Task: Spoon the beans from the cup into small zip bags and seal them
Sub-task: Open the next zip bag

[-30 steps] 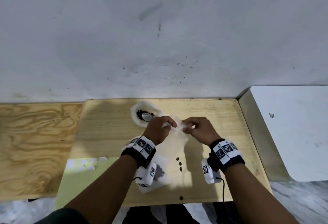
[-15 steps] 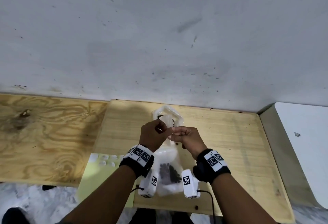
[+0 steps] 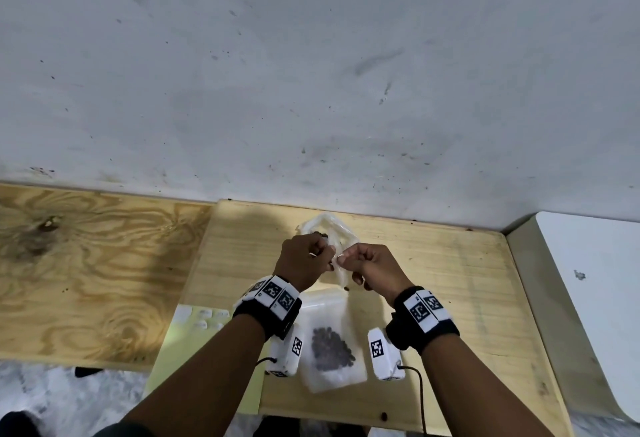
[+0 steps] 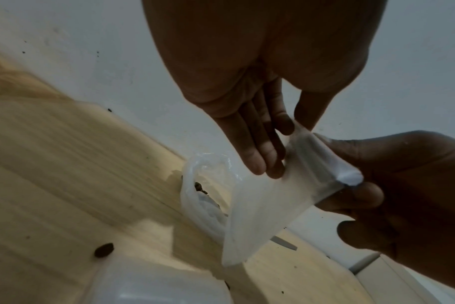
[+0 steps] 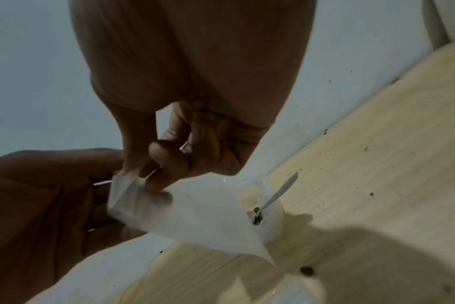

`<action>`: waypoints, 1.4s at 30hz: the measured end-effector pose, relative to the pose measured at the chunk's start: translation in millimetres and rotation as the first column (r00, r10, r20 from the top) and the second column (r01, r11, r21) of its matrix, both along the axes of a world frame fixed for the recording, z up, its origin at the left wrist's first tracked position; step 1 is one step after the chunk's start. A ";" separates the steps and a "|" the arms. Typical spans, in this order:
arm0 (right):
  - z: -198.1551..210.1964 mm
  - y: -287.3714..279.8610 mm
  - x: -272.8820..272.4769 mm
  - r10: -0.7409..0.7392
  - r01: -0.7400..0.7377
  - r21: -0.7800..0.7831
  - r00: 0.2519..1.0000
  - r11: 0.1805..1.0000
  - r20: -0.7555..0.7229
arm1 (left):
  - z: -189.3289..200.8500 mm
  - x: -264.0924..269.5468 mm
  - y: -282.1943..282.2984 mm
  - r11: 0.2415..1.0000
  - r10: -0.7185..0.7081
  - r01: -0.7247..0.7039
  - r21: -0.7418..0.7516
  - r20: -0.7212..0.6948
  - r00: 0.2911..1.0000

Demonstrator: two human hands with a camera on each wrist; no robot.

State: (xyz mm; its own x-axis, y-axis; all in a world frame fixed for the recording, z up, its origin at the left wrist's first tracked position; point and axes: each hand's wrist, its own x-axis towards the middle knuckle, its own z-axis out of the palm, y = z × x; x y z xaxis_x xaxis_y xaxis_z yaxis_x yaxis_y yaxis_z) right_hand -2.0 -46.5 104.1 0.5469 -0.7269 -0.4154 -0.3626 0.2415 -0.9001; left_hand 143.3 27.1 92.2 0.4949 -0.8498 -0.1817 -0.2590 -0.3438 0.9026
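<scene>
both hands, left (image 3: pixel 304 260) and right (image 3: pixel 372 268), pinch the mouth of an empty small clear plastic zip bag (image 4: pixel 262 207), hanging mouth-up above the pale wooden worktop (image 3: pixel 433 284); white cup of beans (image 5: pixel 269 216) just beyond, right hand likely nearer its spoon.

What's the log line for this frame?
left hand: pinches empty bag mouth | right hand: pinches same mouth | filled bag: flat on board | spoon: in cup
</scene>
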 end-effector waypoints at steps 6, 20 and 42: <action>-0.6 -4.1 1.7 0.157 -0.181 -0.269 0.982 0.946 -0.108 | 3.8 -0.6 -8.8 0.997 -0.033 0.029 0.067 0.061 0.998; -7.7 -19.4 0.7 0.146 -0.198 -0.382 0.976 0.903 -0.161 | 21.8 -2.2 -15.5 0.975 -0.181 0.178 0.133 0.011 0.983; 9.2 -18.6 -13.9 0.081 -0.075 -0.100 0.995 0.992 0.050 | -3.5 -2.6 6.7 0.932 -0.308 0.360 0.026 0.580 0.754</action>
